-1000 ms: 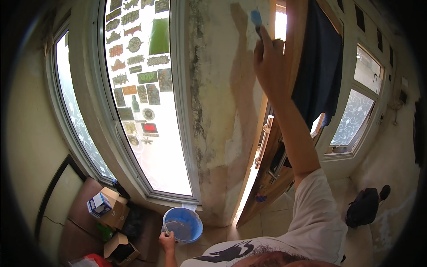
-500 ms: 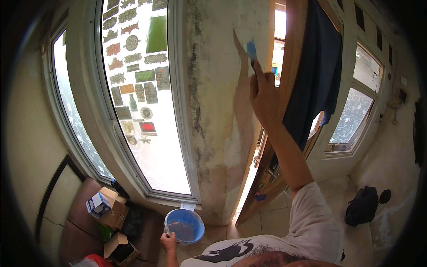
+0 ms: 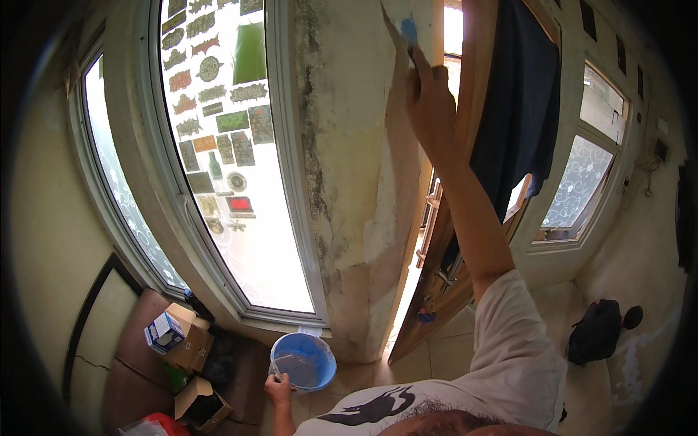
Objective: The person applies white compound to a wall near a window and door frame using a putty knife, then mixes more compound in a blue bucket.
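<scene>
My right hand (image 3: 430, 94) is raised high against the wall (image 3: 352, 145) beside the door frame. Its fingers are closed round the dark handle of a small hand tool with a flat blue end (image 3: 409, 30); whether that is a scraper or a brush I cannot make out. The blue end lies at the wall, next to its own dark shadow. Low down, my left hand (image 3: 278, 390) grips the near left rim of a blue bucket (image 3: 329, 374). Greyish stuff lies inside the bucket. The wall is patchy, with dark stains along the window edge.
A tall window (image 3: 240, 261) covered with stickers stands left of the wall strip. To the right are a wooden door (image 3: 429, 305) and a dark curtain (image 3: 512, 109). Opened cardboard boxes (image 3: 193, 341) sit on a brown seat (image 3: 123, 378). A black bag-like thing (image 3: 592, 334) rests on the floor.
My right hand and the blue-ended tool have moved higher up the wall. My left hand still holds the bucket, nearly in place; the whole view has shifted slightly.
</scene>
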A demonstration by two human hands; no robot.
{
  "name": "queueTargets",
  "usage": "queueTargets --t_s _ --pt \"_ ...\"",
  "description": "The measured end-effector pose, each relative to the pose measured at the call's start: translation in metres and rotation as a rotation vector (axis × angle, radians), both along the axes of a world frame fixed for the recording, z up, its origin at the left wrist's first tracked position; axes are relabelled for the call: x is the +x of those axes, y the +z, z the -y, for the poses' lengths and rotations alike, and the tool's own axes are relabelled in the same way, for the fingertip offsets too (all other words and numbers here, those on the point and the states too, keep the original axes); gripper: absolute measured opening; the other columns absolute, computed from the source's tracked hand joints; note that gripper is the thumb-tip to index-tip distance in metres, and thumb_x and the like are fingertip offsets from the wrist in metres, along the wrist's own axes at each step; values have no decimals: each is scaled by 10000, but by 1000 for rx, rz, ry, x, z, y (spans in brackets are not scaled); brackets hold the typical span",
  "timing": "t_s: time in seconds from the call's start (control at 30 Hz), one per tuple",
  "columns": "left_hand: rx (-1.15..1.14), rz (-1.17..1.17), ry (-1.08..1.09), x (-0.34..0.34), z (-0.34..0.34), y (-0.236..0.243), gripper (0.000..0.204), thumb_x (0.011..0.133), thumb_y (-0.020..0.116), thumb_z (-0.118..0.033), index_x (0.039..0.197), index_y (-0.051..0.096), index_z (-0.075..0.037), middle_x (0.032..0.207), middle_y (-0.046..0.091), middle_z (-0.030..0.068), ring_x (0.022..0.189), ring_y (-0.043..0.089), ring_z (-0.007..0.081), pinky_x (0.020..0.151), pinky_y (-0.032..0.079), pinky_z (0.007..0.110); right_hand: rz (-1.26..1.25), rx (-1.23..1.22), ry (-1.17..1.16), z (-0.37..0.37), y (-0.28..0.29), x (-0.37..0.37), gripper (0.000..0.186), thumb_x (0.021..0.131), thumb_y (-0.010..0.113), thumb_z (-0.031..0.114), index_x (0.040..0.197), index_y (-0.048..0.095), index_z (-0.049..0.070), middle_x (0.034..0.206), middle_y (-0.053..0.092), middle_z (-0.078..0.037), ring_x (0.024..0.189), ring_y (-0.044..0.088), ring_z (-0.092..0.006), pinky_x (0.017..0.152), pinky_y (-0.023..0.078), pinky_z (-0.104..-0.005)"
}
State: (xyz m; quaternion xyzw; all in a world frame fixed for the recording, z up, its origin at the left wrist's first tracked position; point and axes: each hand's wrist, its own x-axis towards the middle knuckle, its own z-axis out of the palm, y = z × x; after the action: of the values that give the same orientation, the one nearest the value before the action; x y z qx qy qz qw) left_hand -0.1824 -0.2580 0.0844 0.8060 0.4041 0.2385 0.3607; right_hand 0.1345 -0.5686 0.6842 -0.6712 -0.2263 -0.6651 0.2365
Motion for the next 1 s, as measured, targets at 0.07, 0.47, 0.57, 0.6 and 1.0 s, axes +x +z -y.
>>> queueTargets --t_s 0.07,0.47,0.57,0.6,1.0 --pt "-38 29 -4 1 7 2 327 722 692 -278 674 599 32 644 634 211 620 653 394 628 527 474 -95 -22 -12 4 -28 -1 434 997 563 159 1425 506 114 924 539 -171 758 613 -324 649 519 -430" --pt "-10 -25 -28 -7 16 22 322 719 688 -273 669 593 31 648 633 214 618 657 379 617 517 469 -39 -31 64 19 -83 -23 444 1010 534 126 1447 465 92 929 513 -173 774 586 -316 647 497 -418" --pt "0 6 -28 -3 16 16 321 716 689 -268 668 589 33 644 627 216 617 655 378 613 512 465 -68 18 78 13 -39 -17 441 1012 529 139 1446 464 92 938 509 -176 786 584 -317 652 494 -421" --pt "3 23 -31 -3 14 11 321 715 690 -266 668 588 34 642 625 217 617 655 378 612 511 464 -84 27 72 11 -32 -17 442 1012 529 143 1447 464 92 941 508 -177 789 584 -317 654 493 -422" --pt "-47 -16 -19 -12 18 -2 333 718 698 -269 663 583 38 635 616 217 612 641 384 611 507 474 -226 20 112 16 -152 -15 426 998 546 117 1418 503 60 948 551 -159 820 598 -300 675 503 -414"
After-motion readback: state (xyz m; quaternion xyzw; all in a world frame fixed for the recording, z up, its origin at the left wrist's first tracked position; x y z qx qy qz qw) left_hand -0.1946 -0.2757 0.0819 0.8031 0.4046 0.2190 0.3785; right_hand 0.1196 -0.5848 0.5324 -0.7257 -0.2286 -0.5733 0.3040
